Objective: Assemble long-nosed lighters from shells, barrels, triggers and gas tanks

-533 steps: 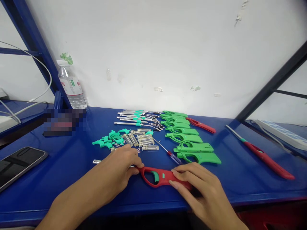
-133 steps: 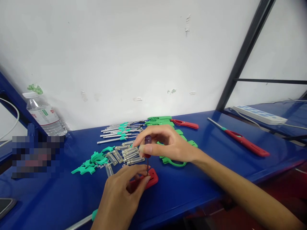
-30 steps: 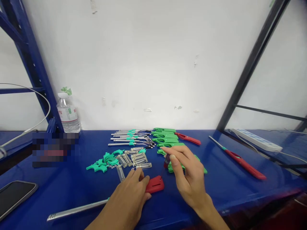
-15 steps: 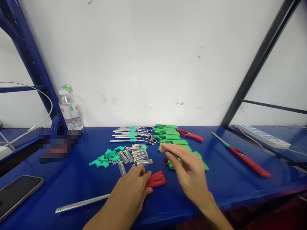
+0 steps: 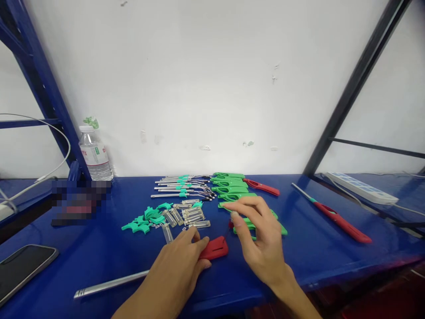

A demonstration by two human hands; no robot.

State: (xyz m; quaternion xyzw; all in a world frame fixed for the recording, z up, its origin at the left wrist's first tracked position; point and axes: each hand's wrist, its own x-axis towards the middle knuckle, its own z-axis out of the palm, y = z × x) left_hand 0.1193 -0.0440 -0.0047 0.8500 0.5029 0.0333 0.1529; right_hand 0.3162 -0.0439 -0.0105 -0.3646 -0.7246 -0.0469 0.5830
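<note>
My left hand (image 5: 177, 266) lies closed on a red lighter handle (image 5: 215, 247) near the bench's front edge. The lighter's long metal tube (image 5: 109, 283) sticks out to the left from under the hand. My right hand (image 5: 260, 241) hovers just right of the handle with its fingers apart and nothing in them. Its fingertips are over a row of green handle shells (image 5: 232, 189). A small piece of a red-handled screwdriver (image 5: 230, 224) shows on the bench beside the right thumb.
Behind my hands the blue bench (image 5: 299, 261) holds metal tubes (image 5: 181, 188), clear capsules (image 5: 192, 215) and teal triggers (image 5: 144, 220). A red shell (image 5: 262, 187) and a whole red lighter (image 5: 335, 217) lie right. A water bottle (image 5: 94, 155), phone (image 5: 23, 266) and power strip (image 5: 360, 188) are at the sides.
My right hand carried the screwdriver over to the green shells, let it go and spread its fingers. My left hand stayed on the red lighter handle.
</note>
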